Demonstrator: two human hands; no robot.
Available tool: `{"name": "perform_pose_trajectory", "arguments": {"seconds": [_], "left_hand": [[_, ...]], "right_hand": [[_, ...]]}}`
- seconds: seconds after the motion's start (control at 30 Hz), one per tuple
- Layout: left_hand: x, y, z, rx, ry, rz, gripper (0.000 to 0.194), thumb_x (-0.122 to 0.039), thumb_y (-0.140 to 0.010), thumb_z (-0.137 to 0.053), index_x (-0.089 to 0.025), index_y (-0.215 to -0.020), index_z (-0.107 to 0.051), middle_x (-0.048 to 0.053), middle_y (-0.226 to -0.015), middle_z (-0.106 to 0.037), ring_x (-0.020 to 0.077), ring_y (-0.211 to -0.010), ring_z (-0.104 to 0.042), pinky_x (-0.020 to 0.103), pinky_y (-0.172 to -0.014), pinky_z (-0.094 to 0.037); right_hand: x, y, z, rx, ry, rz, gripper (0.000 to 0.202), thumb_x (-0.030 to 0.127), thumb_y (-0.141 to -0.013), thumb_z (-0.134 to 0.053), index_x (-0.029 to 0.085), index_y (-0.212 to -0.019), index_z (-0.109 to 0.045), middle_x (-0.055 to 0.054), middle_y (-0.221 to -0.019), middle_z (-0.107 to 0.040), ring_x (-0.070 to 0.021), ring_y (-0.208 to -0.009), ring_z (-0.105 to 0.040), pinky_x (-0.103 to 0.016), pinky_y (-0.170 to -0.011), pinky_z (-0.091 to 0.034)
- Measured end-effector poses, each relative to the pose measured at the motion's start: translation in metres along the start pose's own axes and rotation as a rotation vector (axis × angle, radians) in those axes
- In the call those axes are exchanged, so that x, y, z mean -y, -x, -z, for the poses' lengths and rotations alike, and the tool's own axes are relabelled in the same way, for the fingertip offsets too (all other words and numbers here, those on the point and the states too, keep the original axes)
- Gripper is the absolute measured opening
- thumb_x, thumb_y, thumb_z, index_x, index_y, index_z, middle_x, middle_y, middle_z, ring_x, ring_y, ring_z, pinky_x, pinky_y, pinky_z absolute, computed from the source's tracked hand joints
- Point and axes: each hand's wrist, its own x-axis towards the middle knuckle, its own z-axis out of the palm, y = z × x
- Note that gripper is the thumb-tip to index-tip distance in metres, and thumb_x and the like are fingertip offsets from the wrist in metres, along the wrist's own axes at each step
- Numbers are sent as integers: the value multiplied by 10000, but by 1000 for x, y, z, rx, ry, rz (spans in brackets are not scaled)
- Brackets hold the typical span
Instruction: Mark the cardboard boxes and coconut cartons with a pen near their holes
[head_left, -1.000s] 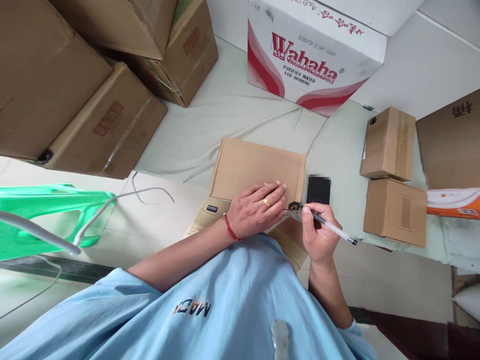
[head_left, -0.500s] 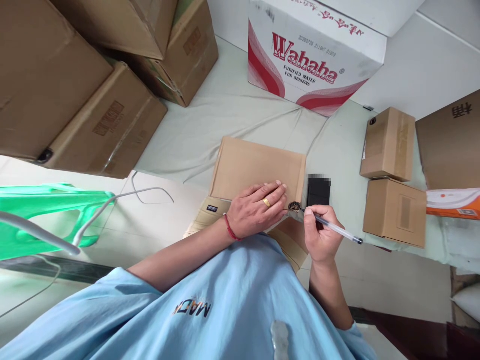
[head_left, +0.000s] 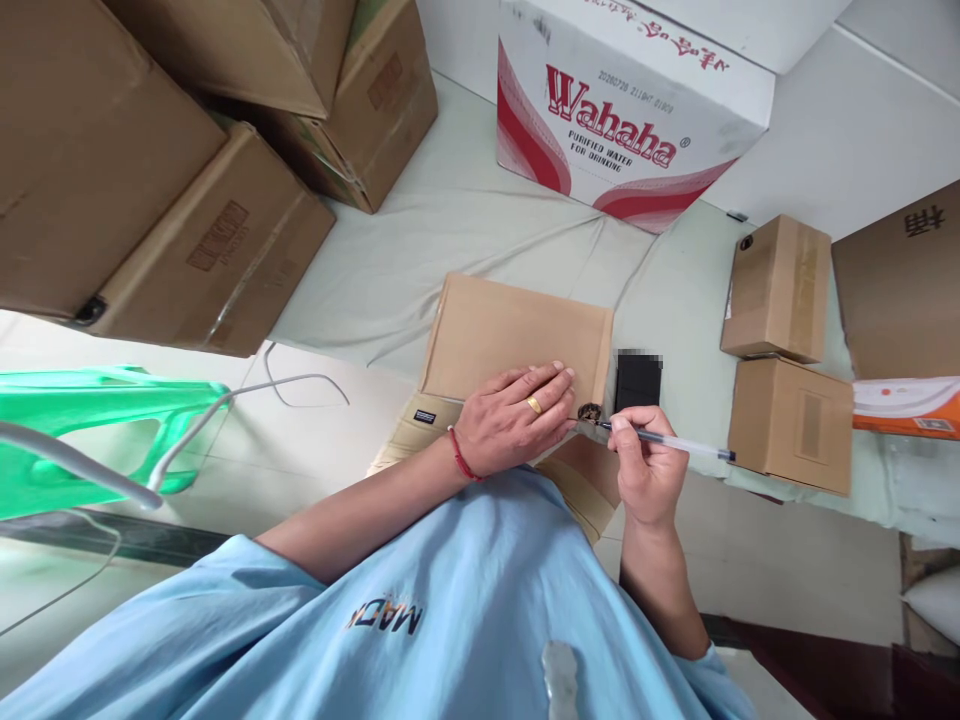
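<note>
My left hand (head_left: pixel 517 412), with a ring and a red cord at the wrist, lies flat on a tan cardboard sheet or flat box (head_left: pixel 517 325) near its front edge. In my right hand (head_left: pixel 651 462) is a clear-barrelled pen (head_left: pixel 686 442), pinched between thumb and fingers. The pen tip points left at a dark, ragged patch (head_left: pixel 589 412) by the cardboard's near right corner; whether it touches cannot be made out. A black rectangular object (head_left: pixel 639 382) lies just right of the cardboard, beyond my right hand.
Brown cartons (head_left: pixel 217 245) are stacked at the left. A white and red water carton (head_left: pixel 622 120) stands at the back. Two small boxes (head_left: pixel 791 425) sit at the right on the pale cloth (head_left: pixel 450 220). A green plastic stool (head_left: pixel 97 430) and grey cable (head_left: pixel 195 420) are at the left.
My right hand has shifted very slightly, and the pen lies flatter, its back end raised and farther right. My left hand and the cardboard have stayed put.
</note>
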Motion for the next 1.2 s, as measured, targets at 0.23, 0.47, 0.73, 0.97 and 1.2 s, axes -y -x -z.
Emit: {"name": "perform_pose_trajectory", "arguments": {"seconds": [0.23,0.47,0.73,0.97,1.2], "left_hand": [[0,1,-1,2,-36,-9,257,-388,-1088,-664,-211,-1253,-751,70,-1375,-808,228,-1309,-762,350,-1081,-552],[1,-4,2,-33,-53,-17,247,-384,-1083,-676,-175,-1187,-759,64,-1318,-830,217,-1246,-782,344,-1033,-548],[1,-1,0,-13,-39,-16,253,-378,-1080,-680,-188,-1232,-750,71,-1356,-815,229,-1284,-769,354,-1052,-550],[1,2,-1,-3,-2,-7,276,-359,-1070,-690,-196,-1287,-736,87,-1386,-800,243,-1332,-749,360,-1077,-551],[0,-1,0,-11,-32,-20,238,-364,-1081,-677,-196,-1231,-754,85,-1367,-808,235,-1305,-759,358,-1063,-540]], "right_hand": [[-12,-12,-7,20,-140,-187,424,591,-1038,-672,219,-835,-653,45,-625,-580,-115,-553,-537,-247,-564,-441],[-14,-17,-12,50,-214,-221,440,600,-1015,-710,221,-808,-625,55,-626,-558,-104,-549,-503,-240,-558,-423],[-13,-18,-14,78,-242,-233,444,603,-1007,-720,222,-800,-626,61,-609,-537,-102,-540,-485,-241,-556,-414],[-17,-21,-13,76,-216,-233,461,617,-992,-725,227,-774,-610,53,-611,-552,-107,-533,-489,-245,-544,-417],[-14,-21,-14,82,-232,-236,429,580,-999,-728,224,-782,-627,52,-619,-563,-107,-547,-504,-247,-562,-431]]}}
